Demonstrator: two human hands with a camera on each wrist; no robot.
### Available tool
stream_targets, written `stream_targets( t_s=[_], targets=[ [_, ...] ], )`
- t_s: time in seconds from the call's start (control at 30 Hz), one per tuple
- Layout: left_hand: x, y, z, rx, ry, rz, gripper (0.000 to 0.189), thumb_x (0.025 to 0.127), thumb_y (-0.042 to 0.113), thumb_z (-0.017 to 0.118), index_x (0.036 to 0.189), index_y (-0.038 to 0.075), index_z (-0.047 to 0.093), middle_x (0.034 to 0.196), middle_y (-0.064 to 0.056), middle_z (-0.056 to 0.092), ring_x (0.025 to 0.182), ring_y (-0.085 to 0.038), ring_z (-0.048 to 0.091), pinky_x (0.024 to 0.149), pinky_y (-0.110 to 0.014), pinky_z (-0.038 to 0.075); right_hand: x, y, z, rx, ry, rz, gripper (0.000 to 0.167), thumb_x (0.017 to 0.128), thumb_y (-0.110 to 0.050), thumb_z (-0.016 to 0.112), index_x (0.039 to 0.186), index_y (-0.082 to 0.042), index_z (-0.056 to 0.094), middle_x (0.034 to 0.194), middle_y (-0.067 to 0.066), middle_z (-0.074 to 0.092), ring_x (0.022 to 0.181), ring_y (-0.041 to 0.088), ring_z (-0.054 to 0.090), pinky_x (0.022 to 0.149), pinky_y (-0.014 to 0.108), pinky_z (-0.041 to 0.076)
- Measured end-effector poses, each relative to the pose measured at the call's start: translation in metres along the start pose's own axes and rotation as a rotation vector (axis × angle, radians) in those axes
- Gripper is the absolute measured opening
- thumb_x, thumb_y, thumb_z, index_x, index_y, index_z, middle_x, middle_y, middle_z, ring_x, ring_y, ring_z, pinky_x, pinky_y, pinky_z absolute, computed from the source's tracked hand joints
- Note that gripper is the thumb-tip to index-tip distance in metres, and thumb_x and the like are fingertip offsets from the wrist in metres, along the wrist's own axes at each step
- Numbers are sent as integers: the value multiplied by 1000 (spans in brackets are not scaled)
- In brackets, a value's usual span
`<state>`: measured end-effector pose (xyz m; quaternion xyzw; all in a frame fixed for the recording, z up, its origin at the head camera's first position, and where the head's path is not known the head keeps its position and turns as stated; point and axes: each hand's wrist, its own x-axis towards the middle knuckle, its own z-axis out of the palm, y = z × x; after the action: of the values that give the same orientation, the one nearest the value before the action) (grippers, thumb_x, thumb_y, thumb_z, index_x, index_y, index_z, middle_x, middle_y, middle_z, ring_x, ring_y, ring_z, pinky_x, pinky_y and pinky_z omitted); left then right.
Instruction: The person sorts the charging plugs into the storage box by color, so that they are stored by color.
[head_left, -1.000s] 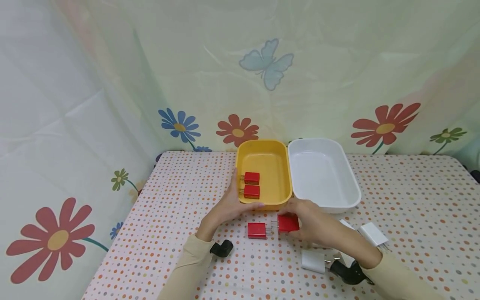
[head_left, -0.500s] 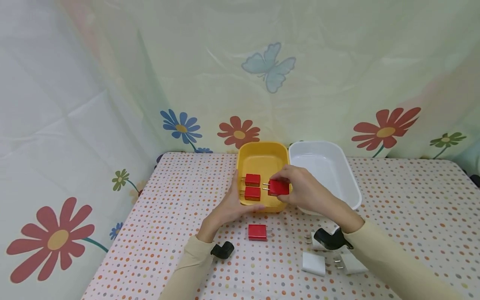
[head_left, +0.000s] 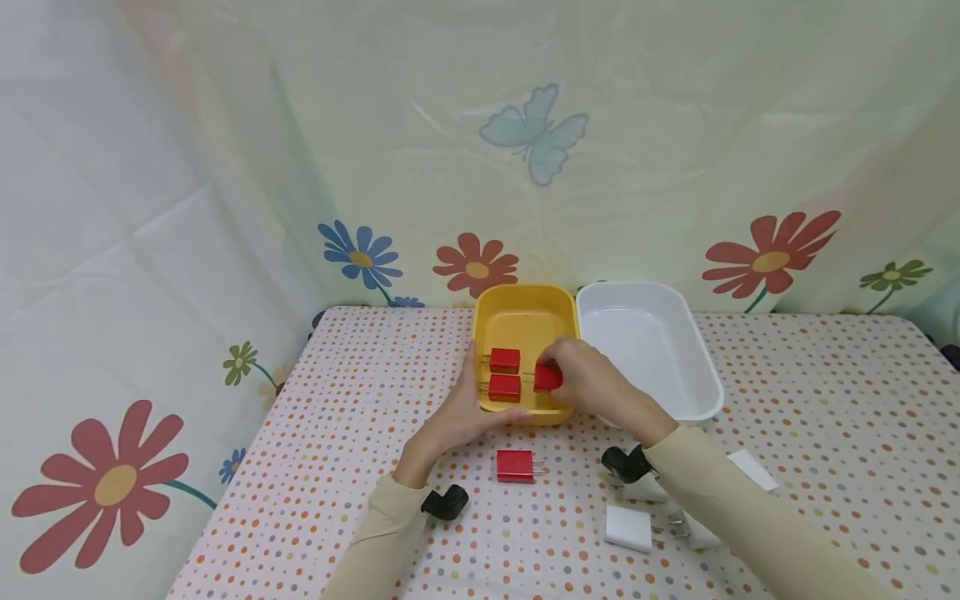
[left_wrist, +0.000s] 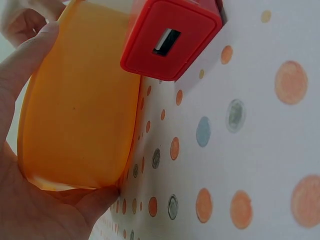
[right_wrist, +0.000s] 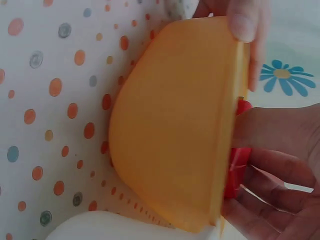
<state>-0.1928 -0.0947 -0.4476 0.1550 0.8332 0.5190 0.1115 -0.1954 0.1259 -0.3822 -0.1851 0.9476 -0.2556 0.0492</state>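
My left hand holds the near left corner of the yellow tray, its thumb along the front rim. Inside that tray, at the left, lie two red USB wall chargers with their prongs facing left. Low within its right side, my right hand pinches a third red charger, prongs also leftward. The right wrist view shows this charger partly hidden behind the tray's wall. Another red charger lies on the table in front of the tray; its USB port faces the left wrist camera.
A white tray stands against the yellow one's right side, with nothing in it. Several white chargers lie near the right forearm, among them one white charger in front and another farther right. A dotted cloth covers the table.
My right hand has lifted a red charger from the table in front, carried it over the rim and lowered it into the yellow tray. The left hand has stayed at the tray's corner.
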Motion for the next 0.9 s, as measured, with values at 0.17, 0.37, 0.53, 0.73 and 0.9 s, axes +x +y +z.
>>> stream_targets(
  t_s=[0.17,0.37,0.53,0.73,0.9],
  targets=[
    [-1,-1,0,19,6,-17,130,85,36,89,168,22,-11,171,-7,19,154,-27,26,123,-55,27,5,0,8,-48,-37,-14,26,82,1,86,105,6,74,94,11,65,85,24,58,80,37,58],
    [0,-1,1,17,9,-24,131,85,34,89,167,22,-13,171,-8,20,153,-26,28,123,-53,27,8,1,14,-78,-41,-14,21,83,6,82,100,5,70,88,10,62,81,24,55,79,36,57],
    [0,-1,1,22,11,-39,131,86,33,89,167,22,-13,172,-8,18,154,-27,26,124,-53,27,11,2,19,-94,-48,-42,14,84,11,76,90,4,66,79,8,57,73,23,52,69,31,52],
    [-1,0,0,28,11,-42,132,85,37,89,167,22,-13,172,-8,18,153,-26,27,123,-53,27,13,2,23,-153,-61,-43,14,87,10,75,94,4,64,81,9,58,75,23,52,73,33,55],
    [0,0,0,23,10,-25,132,84,36,89,167,23,-12,171,-8,22,152,-26,29,123,-53,28,12,-1,24,-191,-58,-17,15,88,6,77,96,3,64,84,11,59,78,25,53,78,35,56]
  ],
)
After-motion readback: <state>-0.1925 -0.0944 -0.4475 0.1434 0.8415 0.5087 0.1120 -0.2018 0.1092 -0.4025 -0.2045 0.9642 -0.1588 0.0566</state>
